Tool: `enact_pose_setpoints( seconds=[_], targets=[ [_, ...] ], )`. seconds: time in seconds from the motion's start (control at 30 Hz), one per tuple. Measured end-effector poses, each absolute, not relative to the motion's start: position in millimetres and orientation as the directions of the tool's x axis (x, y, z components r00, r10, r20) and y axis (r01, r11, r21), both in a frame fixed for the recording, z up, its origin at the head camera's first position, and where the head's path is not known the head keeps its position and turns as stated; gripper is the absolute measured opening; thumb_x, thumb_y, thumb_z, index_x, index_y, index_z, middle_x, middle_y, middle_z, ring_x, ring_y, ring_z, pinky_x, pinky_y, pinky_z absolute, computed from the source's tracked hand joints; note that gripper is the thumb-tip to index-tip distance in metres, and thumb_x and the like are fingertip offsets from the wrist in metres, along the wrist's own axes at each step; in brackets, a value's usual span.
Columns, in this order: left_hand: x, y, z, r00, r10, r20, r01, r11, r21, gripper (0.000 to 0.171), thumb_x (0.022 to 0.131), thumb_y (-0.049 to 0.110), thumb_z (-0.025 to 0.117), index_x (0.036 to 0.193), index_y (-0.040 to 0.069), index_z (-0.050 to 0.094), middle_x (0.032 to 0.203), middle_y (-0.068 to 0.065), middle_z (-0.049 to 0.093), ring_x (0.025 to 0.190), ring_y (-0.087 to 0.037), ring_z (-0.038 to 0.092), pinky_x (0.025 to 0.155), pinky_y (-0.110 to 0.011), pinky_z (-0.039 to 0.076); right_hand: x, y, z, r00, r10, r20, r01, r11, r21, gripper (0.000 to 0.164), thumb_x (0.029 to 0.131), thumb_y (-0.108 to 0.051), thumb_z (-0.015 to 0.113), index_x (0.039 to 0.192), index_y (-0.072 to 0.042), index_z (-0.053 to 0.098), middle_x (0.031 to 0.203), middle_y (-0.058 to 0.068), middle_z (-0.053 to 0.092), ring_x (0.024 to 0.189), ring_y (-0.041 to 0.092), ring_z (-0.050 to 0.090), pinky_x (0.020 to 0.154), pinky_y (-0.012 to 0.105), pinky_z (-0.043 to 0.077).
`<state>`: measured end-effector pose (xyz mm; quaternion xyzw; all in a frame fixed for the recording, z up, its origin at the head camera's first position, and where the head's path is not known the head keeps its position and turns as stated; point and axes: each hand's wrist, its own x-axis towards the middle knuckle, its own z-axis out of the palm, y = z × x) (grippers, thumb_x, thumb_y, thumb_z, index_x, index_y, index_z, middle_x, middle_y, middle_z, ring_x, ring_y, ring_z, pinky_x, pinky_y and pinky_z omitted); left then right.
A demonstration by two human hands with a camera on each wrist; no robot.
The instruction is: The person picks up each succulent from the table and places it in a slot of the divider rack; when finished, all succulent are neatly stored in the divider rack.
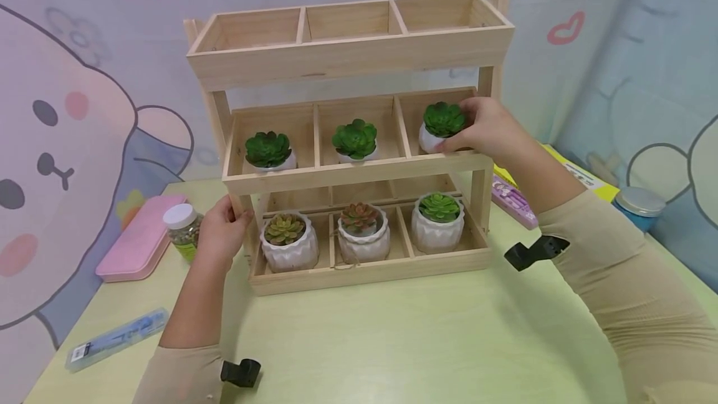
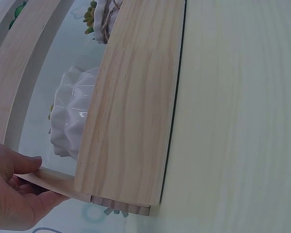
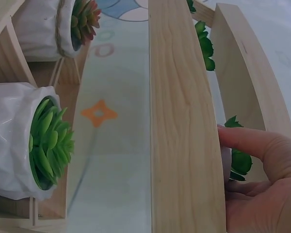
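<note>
A three-tier wooden plant shelf (image 1: 348,67) stands on the table. My right hand (image 1: 488,126) holds a small green potted succulent (image 1: 444,120) by its white pot, in the right compartment of the middle tier. Two more green succulents sit in that tier, one in the middle compartment (image 1: 354,139) and one on the left (image 1: 268,149). Thumb and fingers of my left hand (image 1: 220,229) grip the shelf's left side post (image 2: 53,182) near the lower tier. In the right wrist view, the front board (image 3: 186,116) hides most of the held pot.
White ribbed pots with succulents fill the bottom tier: yellowish (image 1: 288,245), reddish (image 1: 363,235) and green (image 1: 437,224). Left of the shelf are a jar of pellets (image 1: 184,229), a pink case (image 1: 143,239) and a clear blue box (image 1: 118,338). A purple box (image 1: 513,201) and blue jar (image 1: 639,207) lie right.
</note>
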<state>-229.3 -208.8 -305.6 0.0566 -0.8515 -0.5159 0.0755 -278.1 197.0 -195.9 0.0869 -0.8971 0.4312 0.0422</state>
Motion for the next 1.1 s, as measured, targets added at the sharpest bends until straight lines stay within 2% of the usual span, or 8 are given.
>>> enact_pose_setpoints(
  seconds=[0.33, 0.53, 0.73, 0.9, 1.1],
  targets=[
    [-230.3, -209.2, -307.2, -0.982, -0.178, 0.07, -0.02, 0.461, 0.887, 0.043, 0.097, 0.006, 0.047, 0.139, 0.0, 0.039, 0.137, -0.025, 0.043, 0.124, -0.042, 0.041, 0.099, -0.056, 0.035, -282.9, 198.5, -192.6, -0.988, -0.14, 0.071, -0.138, 0.563, -0.815, 0.067, 0.068, 0.003, 0.078, 0.125, 0.007, 0.044, 0.112, 0.018, 0.052, 0.093, 0.026, 0.051, 0.07, 0.024, 0.05],
    [-229.9, -208.1, -306.1, -0.983, -0.172, 0.069, -0.019, 0.46, 0.888, 0.044, 0.097, 0.005, 0.047, 0.14, 0.0, 0.038, 0.138, -0.025, 0.042, 0.125, -0.042, 0.04, 0.099, -0.057, 0.035, -281.8, 200.7, -192.1, -0.984, -0.165, 0.061, -0.146, 0.572, -0.807, 0.062, 0.072, -0.001, 0.079, 0.123, 0.008, 0.046, 0.114, 0.02, 0.054, 0.094, 0.025, 0.052, 0.072, 0.022, 0.05],
    [-229.1, -207.9, -305.2, -0.983, -0.172, 0.071, -0.017, 0.459, 0.888, 0.044, 0.097, 0.005, 0.046, 0.14, -0.001, 0.038, 0.137, -0.025, 0.042, 0.124, -0.042, 0.04, 0.098, -0.057, 0.035, -279.1, 203.6, -190.8, -0.98, -0.194, 0.038, -0.139, 0.544, -0.827, 0.065, 0.076, 0.001, 0.076, 0.13, 0.009, 0.042, 0.121, 0.022, 0.052, 0.099, 0.024, 0.052, 0.072, 0.019, 0.051],
    [-228.4, -207.9, -304.5, -0.982, -0.173, 0.076, -0.014, 0.465, 0.885, 0.044, 0.097, 0.005, 0.046, 0.14, -0.001, 0.037, 0.137, -0.026, 0.042, 0.124, -0.043, 0.04, 0.098, -0.057, 0.035, -273.3, 205.5, -189.9, -0.975, -0.219, 0.034, -0.146, 0.523, -0.839, 0.068, 0.077, 0.003, 0.073, 0.135, 0.01, 0.036, 0.129, 0.023, 0.048, 0.112, 0.028, 0.048, 0.087, 0.026, 0.049],
    [-226.5, -208.9, -304.3, -0.981, -0.171, 0.086, -0.004, 0.468, 0.884, 0.043, 0.097, 0.005, 0.046, 0.139, -0.001, 0.038, 0.136, -0.026, 0.043, 0.123, -0.043, 0.041, 0.098, -0.056, 0.036, -260.3, 209.6, -192.6, -0.966, -0.232, 0.113, -0.215, 0.483, -0.849, 0.066, 0.08, 0.001, 0.072, 0.135, 0.009, 0.037, 0.131, 0.022, 0.046, 0.119, 0.031, 0.045, 0.099, 0.036, 0.041]
  ],
)
